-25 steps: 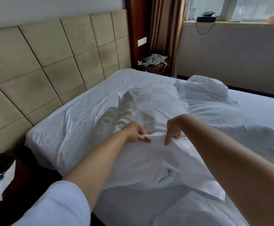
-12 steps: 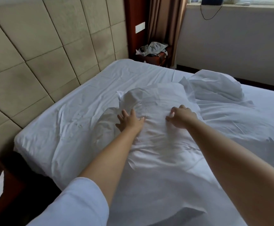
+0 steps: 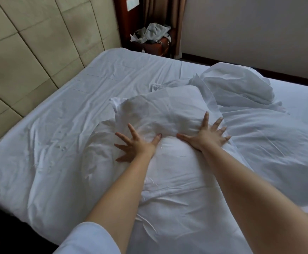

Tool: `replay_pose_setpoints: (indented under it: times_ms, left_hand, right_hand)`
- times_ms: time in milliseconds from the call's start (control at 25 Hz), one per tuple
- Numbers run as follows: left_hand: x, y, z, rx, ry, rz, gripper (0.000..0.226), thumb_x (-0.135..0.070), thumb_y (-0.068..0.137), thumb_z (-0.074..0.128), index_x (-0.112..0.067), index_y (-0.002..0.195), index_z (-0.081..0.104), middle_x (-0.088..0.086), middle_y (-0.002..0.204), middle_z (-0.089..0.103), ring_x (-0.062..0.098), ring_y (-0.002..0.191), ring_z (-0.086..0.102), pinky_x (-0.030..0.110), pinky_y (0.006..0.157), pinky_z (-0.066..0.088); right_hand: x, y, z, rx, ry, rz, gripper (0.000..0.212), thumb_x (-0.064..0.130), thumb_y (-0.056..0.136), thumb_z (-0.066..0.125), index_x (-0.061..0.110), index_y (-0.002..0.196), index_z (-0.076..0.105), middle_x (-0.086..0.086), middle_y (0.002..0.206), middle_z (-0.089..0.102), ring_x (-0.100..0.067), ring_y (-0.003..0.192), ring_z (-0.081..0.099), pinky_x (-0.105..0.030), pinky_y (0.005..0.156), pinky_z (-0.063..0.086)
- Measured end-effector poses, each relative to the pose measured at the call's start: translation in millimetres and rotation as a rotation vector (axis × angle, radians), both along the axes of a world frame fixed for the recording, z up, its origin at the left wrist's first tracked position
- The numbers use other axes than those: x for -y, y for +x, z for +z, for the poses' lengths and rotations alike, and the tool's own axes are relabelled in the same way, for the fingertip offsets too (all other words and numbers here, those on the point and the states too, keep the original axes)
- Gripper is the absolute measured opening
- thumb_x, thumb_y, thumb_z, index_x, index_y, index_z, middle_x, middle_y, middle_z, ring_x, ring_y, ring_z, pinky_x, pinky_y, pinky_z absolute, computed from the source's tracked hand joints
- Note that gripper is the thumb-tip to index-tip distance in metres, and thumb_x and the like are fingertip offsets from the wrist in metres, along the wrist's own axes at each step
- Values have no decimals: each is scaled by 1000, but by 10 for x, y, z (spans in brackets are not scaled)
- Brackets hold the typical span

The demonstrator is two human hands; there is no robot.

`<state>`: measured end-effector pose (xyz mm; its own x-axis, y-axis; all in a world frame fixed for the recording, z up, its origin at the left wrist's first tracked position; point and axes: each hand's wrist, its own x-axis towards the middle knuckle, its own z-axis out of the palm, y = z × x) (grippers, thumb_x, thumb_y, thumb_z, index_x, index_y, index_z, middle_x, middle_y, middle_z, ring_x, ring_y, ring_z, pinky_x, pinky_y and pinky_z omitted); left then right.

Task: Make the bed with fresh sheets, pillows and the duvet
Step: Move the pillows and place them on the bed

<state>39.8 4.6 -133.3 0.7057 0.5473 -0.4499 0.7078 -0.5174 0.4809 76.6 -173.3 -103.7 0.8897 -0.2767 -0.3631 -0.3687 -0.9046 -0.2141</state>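
Observation:
A white pillow (image 3: 160, 110) in a loose white case lies in the middle of the bed, on the white fitted sheet (image 3: 87, 99). My left hand (image 3: 136, 145) lies flat on its near left part, fingers spread wide. My right hand (image 3: 206, 134) presses flat on its near right part, fingers spread too. Neither hand holds anything. A second white pillow (image 3: 237, 85) lies behind to the right. Crumpled white duvet fabric (image 3: 270, 149) spreads over the right side of the bed and under my forearms.
A beige padded headboard (image 3: 39, 46) runs along the left. Beyond the bed's far corner stands a dark wooden bedside table (image 3: 155, 46) with grey cloth and a bag on it. A brown curtain (image 3: 164, 11) hangs next to a pale wall (image 3: 250, 30).
Both hands let go of the pinched fabric edge, moved forward onto the pillow and spread flat with fingers wide. The view tilted downward and closer to the bed.

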Motion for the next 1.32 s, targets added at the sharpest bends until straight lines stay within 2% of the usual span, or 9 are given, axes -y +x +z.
replay_pose_setpoints:
  times_ms: [360, 560, 720, 840, 920, 1000, 1080, 1200, 1320]
  left_hand:
    - [64, 44, -326, -74, 49, 136, 142, -85, 45, 64, -40, 139, -34, 15, 148, -39, 45, 142, -15, 74, 104, 4]
    - [110, -31, -401, -138, 60, 163, 144, -88, 45, 60, -35, 142, -32, 23, 150, -32, 45, 142, -14, 68, 107, -1]
    - [100, -101, -484, -128, 62, 145, 139, -89, 49, 55, -32, 145, -28, 25, 152, -24, 44, 142, -12, 66, 108, -4]
    - [115, -111, -562, -189, 130, 55, 120, -90, 63, 39, -29, 148, -20, 25, 155, -11, 43, 144, -7, 67, 108, -5]
    - [116, -100, -588, -174, 216, -11, 101, -83, 76, 32, -27, 152, -4, 25, 154, 12, 40, 141, 13, 63, 111, 9]
    - [94, -113, -571, -66, 330, -66, 86, -75, 82, 35, -19, 147, 26, 19, 138, 38, 34, 126, 35, 48, 102, 29]
    - [78, -175, -543, 29, 440, -89, 77, -73, 83, 39, -10, 126, 43, 15, 126, 47, 32, 116, 43, 41, 93, 34]
    - [93, -285, -498, 16, 534, -78, 71, -69, 88, 36, -7, 119, 51, 13, 122, 54, 29, 112, 48, 40, 93, 33]
    - [116, -310, -420, 49, 562, -207, 37, -33, 101, 35, -12, 115, 62, 9, 116, 63, 27, 110, 53, 39, 100, 28]
  right_hand:
    - [237, 56, -383, -58, -1, -112, 139, 93, 45, 53, 38, 143, -29, -18, 151, -33, -45, 141, -18, -61, 109, -13]
    - [281, 26, -487, -99, 30, -136, 140, 91, 45, 58, 40, 142, -29, -22, 152, -28, -49, 142, 3, -62, 112, -4]
    - [266, -27, -587, -90, -4, -121, 138, 92, 48, 54, 38, 141, -31, -24, 153, -23, -48, 142, 4, -63, 111, -2]
    - [246, -43, -658, -109, -62, -100, 130, 91, 58, 48, 32, 144, -29, -31, 153, -10, -47, 142, 7, -60, 111, -5]
    - [220, -31, -662, -99, -98, -66, 118, 85, 69, 45, 21, 150, -12, -31, 151, 16, -43, 139, 21, -54, 113, 9]
    - [202, -43, -646, -16, -112, -29, 94, 75, 80, 46, 13, 145, 20, -22, 138, 44, -36, 128, 40, -45, 103, 29]
    - [192, -93, -607, 54, -144, -8, 71, 66, 87, 45, 13, 134, 37, -17, 130, 49, -33, 121, 43, -40, 96, 34]
    - [197, -180, -529, 94, -287, 102, 46, 49, 98, 37, 14, 127, 47, -14, 127, 52, -31, 117, 48, -37, 95, 35]
    - [200, -267, -422, 171, -427, 307, 27, 11, 95, 39, 11, 115, 57, -9, 116, 62, -29, 109, 55, -33, 88, 39]
